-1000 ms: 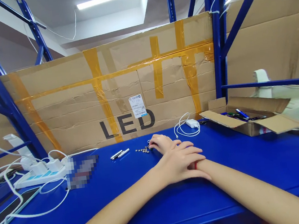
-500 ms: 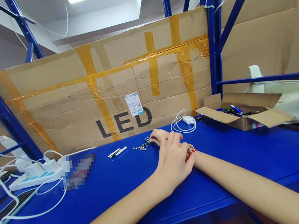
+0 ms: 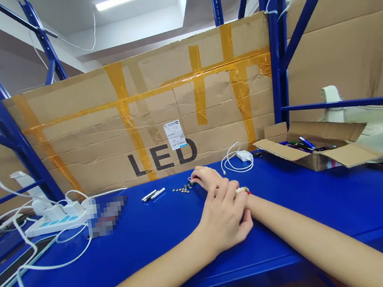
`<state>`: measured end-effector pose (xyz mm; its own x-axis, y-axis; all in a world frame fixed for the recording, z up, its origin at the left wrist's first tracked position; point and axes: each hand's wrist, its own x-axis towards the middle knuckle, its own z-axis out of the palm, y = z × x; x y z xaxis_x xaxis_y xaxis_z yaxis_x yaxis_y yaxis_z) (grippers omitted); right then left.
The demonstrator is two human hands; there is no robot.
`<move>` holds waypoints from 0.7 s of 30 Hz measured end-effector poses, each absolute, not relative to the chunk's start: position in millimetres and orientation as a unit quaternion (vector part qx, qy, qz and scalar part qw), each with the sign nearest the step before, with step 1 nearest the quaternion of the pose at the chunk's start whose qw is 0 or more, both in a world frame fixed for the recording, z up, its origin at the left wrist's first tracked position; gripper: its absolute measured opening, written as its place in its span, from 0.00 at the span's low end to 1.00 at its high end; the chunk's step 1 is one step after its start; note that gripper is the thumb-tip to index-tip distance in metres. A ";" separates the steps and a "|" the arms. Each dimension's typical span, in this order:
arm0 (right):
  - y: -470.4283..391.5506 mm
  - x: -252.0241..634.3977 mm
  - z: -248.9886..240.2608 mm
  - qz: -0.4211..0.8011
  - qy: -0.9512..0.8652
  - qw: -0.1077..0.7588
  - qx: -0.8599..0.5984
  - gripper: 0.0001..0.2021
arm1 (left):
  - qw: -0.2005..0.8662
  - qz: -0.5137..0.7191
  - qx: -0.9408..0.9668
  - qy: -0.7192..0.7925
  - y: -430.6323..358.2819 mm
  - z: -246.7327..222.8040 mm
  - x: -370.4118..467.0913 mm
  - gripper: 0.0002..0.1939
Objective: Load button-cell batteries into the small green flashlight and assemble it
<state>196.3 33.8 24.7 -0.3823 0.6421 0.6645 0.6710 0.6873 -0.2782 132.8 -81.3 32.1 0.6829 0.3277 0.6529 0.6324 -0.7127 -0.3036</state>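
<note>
My left hand [image 3: 223, 216] lies across my right wrist, its fingers curled over a bracelet [image 3: 242, 190] with pale and red parts. Most of that bracelet is hidden beneath the fingers. Past it, my right hand [image 3: 207, 177] rests low on the blue tabletop [image 3: 174, 229] with bent fingers closed together. Whatever its fingertips may hold cannot be made out. Right by those fingertips lie several small round metal pieces [image 3: 182, 190], coin-like, with a small dark item and a ring partly covered by the hand. Two slim silvery pens [image 3: 153, 194] lie farther left.
On the left are a white power strip [image 3: 56, 224] with plugs and cables, a tablet-like device [image 3: 18, 272] and a pixelated patch. A white charger [image 3: 244, 156] with coiled cable sits at the back. An open cardboard box [image 3: 314, 158] holding pens stands right. Taped cardboard [image 3: 90, 142] backs the table.
My left hand has shifted slightly down and its fingers have moved over the bracelet, baring its pale part. The whole view has shifted a little, with the scene moving right.
</note>
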 end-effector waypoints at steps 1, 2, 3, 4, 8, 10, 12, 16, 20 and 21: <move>32.5 197.2 26.0 -0.020 -0.836 0.385 -0.391 0.04 | 0.273 -0.276 -0.889 -0.241 -81.5 33.5 132.4 0.12; 31.3 198.0 27.3 -0.020 -0.841 0.380 -0.385 0.04 | 0.282 -0.260 -0.900 -0.209 -82.2 35.6 132.5 0.13; 30.3 198.7 28.5 -0.020 -0.846 0.375 -0.379 0.04 | 0.288 -0.244 -0.908 -0.183 -83.5 38.0 132.8 0.14; 29.6 199.4 29.4 -0.021 -0.849 0.373 -0.374 0.04 | 0.289 -0.235 -0.913 -0.166 -85.9 40.6 133.3 0.15; 30.0 203.5 30.8 -0.023 -0.854 0.369 -0.365 0.05 | 0.259 -0.268 -0.914 -0.162 -107.7 47.1 133.0 0.13; 31.1 206.5 31.4 -0.024 -0.853 0.371 -0.365 0.06 | 0.256 -0.292 -0.908 -0.160 -122.9 46.2 129.4 0.11; 31.6 209.3 32.3 -0.023 -0.852 0.374 -0.366 0.06 | 0.283 -0.276 -0.907 -0.144 -136.6 43.3 123.1 0.10; 30.5 212.3 33.1 -0.017 -0.850 0.380 -0.364 0.06 | 0.329 -0.190 -0.915 -0.135 -152.6 36.3 104.8 0.09; 29.6 211.0 32.8 -0.013 -0.852 0.390 -0.350 0.06 | 0.345 -0.169 -0.910 -0.156 -157.1 32.2 85.9 0.09; 29.5 210.4 33.4 -0.013 -0.851 0.393 -0.347 0.06 | 0.353 -0.173 -0.906 -0.158 -156.7 31.2 81.7 0.09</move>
<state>210.4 29.5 33.4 -0.4503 0.5804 0.6785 0.6013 0.7589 -0.2501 81.7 -156.7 31.2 0.8907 0.1641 0.4240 0.4075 -0.7016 -0.5846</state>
